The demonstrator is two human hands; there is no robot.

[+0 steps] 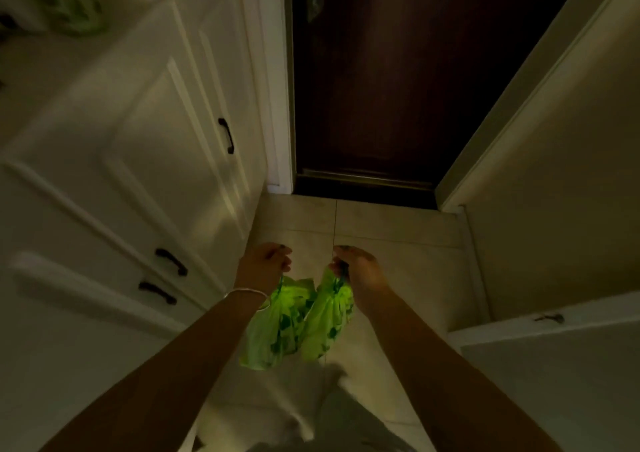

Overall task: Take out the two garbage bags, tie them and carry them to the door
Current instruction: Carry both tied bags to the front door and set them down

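Two small bright green garbage bags hang side by side above the tiled floor. My left hand (265, 261) grips the knotted top of the left garbage bag (273, 327). My right hand (356, 266) grips the top of the right garbage bag (329, 320). Both bags look tied at the neck and touch each other in the middle. A dark brown door (398, 81) stands shut straight ahead, past a few floor tiles.
White cabinets (138, 161) with dark handles line the left side. A pale wall (554, 192) and a white ledge (554, 347) close off the right. Beige floor tiles (381, 223) lead to the door's threshold. Another green bag (69, 5) lies on the counter at top left.
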